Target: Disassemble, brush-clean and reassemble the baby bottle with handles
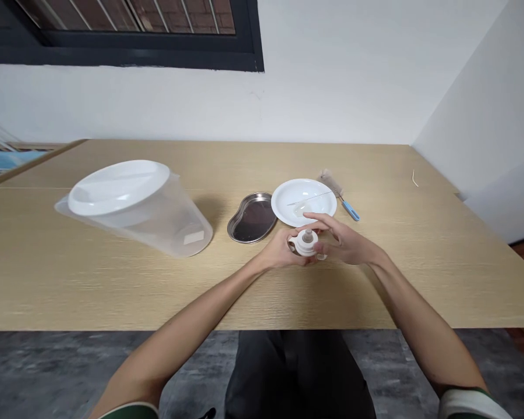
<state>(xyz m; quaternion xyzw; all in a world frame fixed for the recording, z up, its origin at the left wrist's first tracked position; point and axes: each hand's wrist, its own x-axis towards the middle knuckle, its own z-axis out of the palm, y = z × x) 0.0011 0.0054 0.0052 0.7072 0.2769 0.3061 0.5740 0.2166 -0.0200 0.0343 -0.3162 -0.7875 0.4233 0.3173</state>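
Well left of the fingers stands a lidded jug (157, 218); just beyond them, a white bowl (283, 196). The left hand (280, 250) is curled around a small bottle (304, 247); the right hand (347, 241), half open, is beside its top, its grip I cannot tell. The nipple (308, 235) already sits on; whether tightening is left is unclear. The long axis seems near upright, nipple upward.

No legible text or signs anywhere
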